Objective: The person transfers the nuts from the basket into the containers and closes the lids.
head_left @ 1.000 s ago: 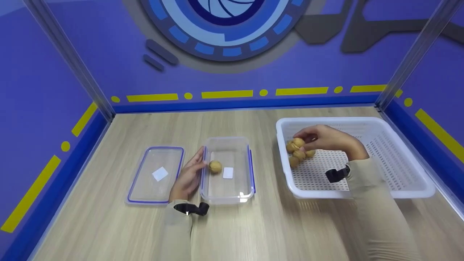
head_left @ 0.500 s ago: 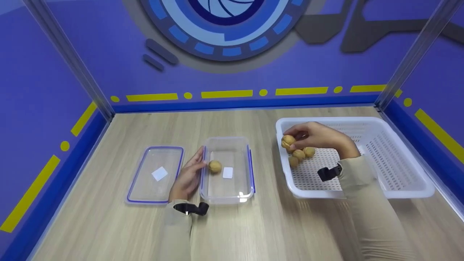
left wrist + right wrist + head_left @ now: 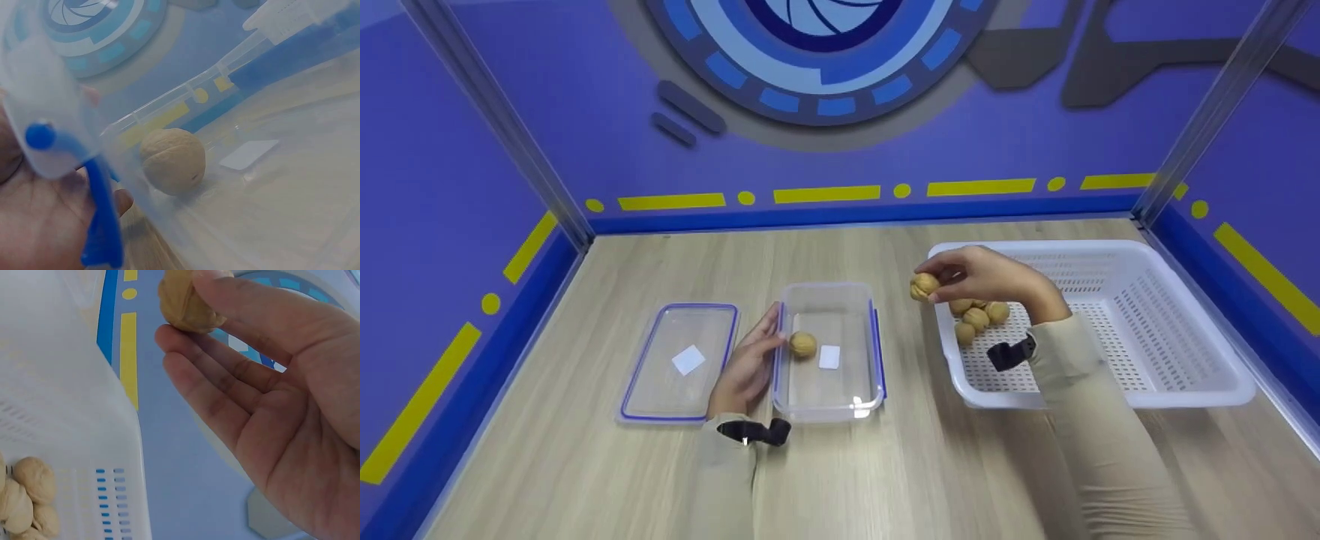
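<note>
My right hand (image 3: 971, 276) pinches a walnut (image 3: 923, 286) (image 3: 188, 302) between thumb and fingertips, in the air just left of the white basket's (image 3: 1177, 390) left rim. Three more walnuts (image 3: 975, 316) (image 3: 22, 498) lie in the basket's near-left corner. A clear container with blue clips (image 3: 829, 405) (image 3: 101, 225) stands in the middle, with one walnut (image 3: 802, 344) (image 3: 172, 161) inside it. My left hand (image 3: 746, 364) (image 3: 34, 219) rests flat against the container's left wall, fingers straight.
The container's clear lid (image 3: 681, 361) with a blue seal lies flat to the left of my left hand. Purple walls with yellow stripes close in the wooden tabletop (image 3: 885, 480) on three sides.
My right hand has lifted one walnut out of the basket and carried it left over the basket's rim. The left hand and the container have stayed put.
</note>
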Tool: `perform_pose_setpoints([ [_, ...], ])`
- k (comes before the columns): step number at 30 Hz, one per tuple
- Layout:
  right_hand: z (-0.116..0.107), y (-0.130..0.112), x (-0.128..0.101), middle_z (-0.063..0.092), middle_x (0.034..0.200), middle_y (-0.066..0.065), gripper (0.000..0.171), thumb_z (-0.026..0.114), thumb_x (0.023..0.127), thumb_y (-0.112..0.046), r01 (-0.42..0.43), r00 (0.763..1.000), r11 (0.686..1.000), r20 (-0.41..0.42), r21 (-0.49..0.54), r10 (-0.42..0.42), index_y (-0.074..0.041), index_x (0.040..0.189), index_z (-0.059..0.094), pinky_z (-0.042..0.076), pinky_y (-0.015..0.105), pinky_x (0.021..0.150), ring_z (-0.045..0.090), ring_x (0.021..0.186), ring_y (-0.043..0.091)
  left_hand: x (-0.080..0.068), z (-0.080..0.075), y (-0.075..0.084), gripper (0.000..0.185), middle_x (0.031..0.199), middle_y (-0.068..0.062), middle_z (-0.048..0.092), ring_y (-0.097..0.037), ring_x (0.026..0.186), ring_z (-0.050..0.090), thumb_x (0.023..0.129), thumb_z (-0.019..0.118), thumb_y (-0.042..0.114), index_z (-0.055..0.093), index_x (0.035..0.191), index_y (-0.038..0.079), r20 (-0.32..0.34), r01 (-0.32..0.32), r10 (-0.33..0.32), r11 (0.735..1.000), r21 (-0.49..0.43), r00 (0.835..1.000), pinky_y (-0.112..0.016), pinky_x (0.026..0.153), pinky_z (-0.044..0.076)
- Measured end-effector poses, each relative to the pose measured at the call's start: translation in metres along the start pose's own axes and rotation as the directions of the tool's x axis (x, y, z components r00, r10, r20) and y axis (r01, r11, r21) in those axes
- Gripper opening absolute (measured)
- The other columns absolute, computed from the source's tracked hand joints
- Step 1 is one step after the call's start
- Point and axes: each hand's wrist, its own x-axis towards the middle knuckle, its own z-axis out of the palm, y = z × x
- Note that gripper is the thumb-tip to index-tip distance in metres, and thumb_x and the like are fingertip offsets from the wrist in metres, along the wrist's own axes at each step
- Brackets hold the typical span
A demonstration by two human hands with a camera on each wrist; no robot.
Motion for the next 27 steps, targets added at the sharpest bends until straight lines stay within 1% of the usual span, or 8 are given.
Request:
perform_pose_setpoints([
  [4,0.006,-0.007,0.008,0.069,0.113,0.009,0.041,0.073,0.084,-0.018,0.015,1.0,1.0,-0.011,0.021,-0.014,-0.007,0.123,0.065,0.054,0.041,0.092,0.065,0.103,0.023,-0.001,0.0,0.0,0.066,0.163,-0.01,-0.004,-0.024,0.149,-0.011,0.094,0.036,-0.009,0.009,0.153,0.001,-0.007,0.0,0.0,1.0,-0.006,1.0,-0.036,0.122,-0.009],
  [12,0.017,-0.016,0.024,0.069,0.116,0.008,0.043,0.073,0.084,-0.021,0.027,1.0,0.998,-0.003,0.061,-0.027,-0.008,0.124,0.064,0.054,0.038,0.093,0.065,0.107,0.023,0.0,0.0,0.0,0.069,0.163,-0.007,-0.003,-0.022,0.15,-0.009,0.092,0.039,-0.008,0.009,0.153,0.003,-0.017,0.0,-0.001,1.0,-0.017,1.0,-0.034,0.122,-0.007],
  [18,0.027,-0.021,0.038,0.069,0.115,0.01,0.043,0.073,0.085,-0.019,0.046,0.999,0.996,-0.011,0.075,-0.046,-0.007,0.124,0.063,0.054,0.038,0.093,0.065,0.107,0.025,0.0,0.0,0.001,0.07,0.163,-0.008,-0.004,-0.023,0.149,-0.01,0.091,0.041,-0.008,0.009,0.153,0.004,-0.009,0.007,-0.007,1.0,-0.011,1.0,-0.035,0.122,-0.008],
  [21,0.032,-0.023,0.044,0.069,0.114,0.012,0.042,0.073,0.084,-0.016,0.046,0.999,0.994,-0.012,0.101,-0.045,-0.006,0.123,0.064,0.055,0.039,0.092,0.066,0.106,0.027,0.0,0.0,0.001,0.07,0.163,-0.007,-0.005,-0.022,0.149,-0.011,0.092,0.039,-0.008,0.009,0.154,0.004,-0.004,0.011,-0.011,1.0,-0.009,1.0,-0.034,0.122,-0.009],
  [24,0.038,-0.025,0.05,0.069,0.112,0.014,0.042,0.073,0.083,-0.012,0.045,0.999,0.987,-0.004,0.151,-0.045,-0.003,0.123,0.063,0.055,0.038,0.093,0.066,0.105,0.029,0.001,0.0,0.001,0.07,0.163,-0.008,-0.007,-0.022,0.149,-0.013,0.092,0.037,-0.009,0.006,0.153,0.003,0.007,0.008,-0.008,1.0,-0.01,1.0,-0.034,0.121,-0.01],
  [27,0.045,-0.025,0.056,0.069,0.112,0.016,0.042,0.072,0.083,-0.01,0.056,0.998,0.98,-0.003,0.19,-0.056,-0.001,0.123,0.063,0.054,0.038,0.094,0.066,0.105,0.03,0.001,0.0,0.002,0.07,0.162,-0.008,-0.007,-0.022,0.149,-0.013,0.092,0.037,-0.01,0.006,0.153,0.002,0.002,0.012,-0.011,1.0,-0.017,1.0,-0.033,0.121,-0.01],
])
